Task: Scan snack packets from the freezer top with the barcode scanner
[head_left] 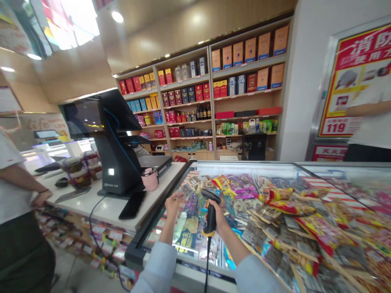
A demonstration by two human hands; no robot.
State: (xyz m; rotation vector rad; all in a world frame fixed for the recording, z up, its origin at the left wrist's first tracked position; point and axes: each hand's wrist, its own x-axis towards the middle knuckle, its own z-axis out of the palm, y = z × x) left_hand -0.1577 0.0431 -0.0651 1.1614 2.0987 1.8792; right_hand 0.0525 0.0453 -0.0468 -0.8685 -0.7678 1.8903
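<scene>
Black-and-yellow handheld barcode scanner [210, 217] sits in the right hand [216, 215], as seen from the head camera. Fingers wrap closely round the handle: a shut, secure grip, well suited to keeping the scanner head steady. Its long axis stands nearly upright, with the head at the top pointing toward the left hand [174, 206]. A black cable [207, 260] drops from the butt below the grip, free of snags. The left hand's thumb and fingers are pinched narrow; whether they hold a small item cannot be told. Below both hands lies the glass top of a chest freezer [244, 167] filled with snack packets [259, 203]. Left of the grip runs a white counter [106, 211] bearing a black phone [132, 204] and a POS terminal [117, 162]. Beyond the grip stand shop shelves [210, 101] of boxed goods.
</scene>
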